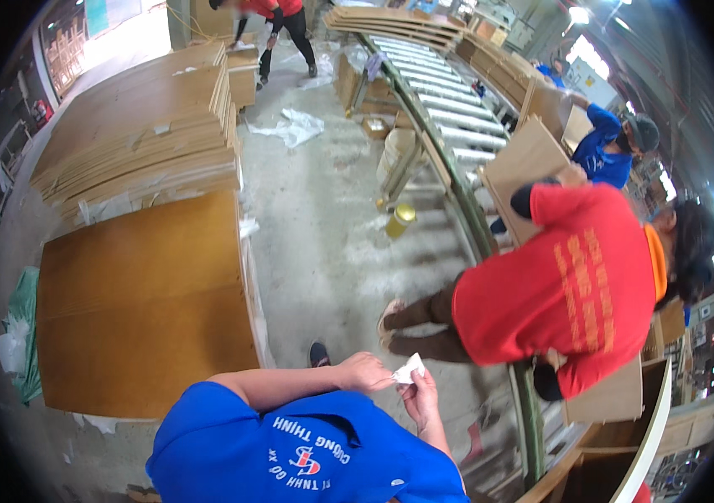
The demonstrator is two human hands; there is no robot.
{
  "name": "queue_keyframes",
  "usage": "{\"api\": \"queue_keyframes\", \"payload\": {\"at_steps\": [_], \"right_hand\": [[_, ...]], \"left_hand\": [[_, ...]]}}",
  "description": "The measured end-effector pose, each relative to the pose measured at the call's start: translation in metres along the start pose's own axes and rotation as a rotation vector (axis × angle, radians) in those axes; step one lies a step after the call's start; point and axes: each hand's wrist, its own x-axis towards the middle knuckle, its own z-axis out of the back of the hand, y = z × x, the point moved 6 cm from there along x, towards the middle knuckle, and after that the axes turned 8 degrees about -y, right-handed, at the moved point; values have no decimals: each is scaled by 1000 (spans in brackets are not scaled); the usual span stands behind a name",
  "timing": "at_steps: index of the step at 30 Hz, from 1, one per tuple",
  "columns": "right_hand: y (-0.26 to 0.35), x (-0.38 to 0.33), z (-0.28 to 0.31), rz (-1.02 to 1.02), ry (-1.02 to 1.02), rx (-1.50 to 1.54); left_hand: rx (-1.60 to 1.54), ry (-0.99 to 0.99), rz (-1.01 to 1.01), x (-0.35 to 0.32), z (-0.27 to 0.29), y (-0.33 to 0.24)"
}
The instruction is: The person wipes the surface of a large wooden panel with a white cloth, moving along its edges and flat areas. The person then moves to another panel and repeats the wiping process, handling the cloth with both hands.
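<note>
In front of my blue shirt, my right hand pinches a small crumpled white piece, paper or cloth, between thumb and fingers. My left hand is closed at the near left side of it, with the fingertips at its thin lower edge. Both hands are raised over the grey floor, apart from the panels and the conveyor.
A brown wooden panel lies at left, with stacked boards behind it. A roller conveyor runs along the right. A person in red stands close, handling boards. A yellow can and white plastic are on the floor.
</note>
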Motion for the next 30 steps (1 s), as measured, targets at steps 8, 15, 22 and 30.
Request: {"api": "queue_keyframes", "payload": {"at_steps": [8,15,22,30], "right_hand": [[72,174,-155,-34,317,38],[101,297,-242,-93,354,-50],[144,456,-369,-118,523,-146],[161,604,-514,-260,722,-240]], "left_hand": [[-1145,117,529,72,101,141],[-1464,-82,711,119,166,239],[-686,-323,592,197,290,368],[133,-712,560,236,437,494]]}}
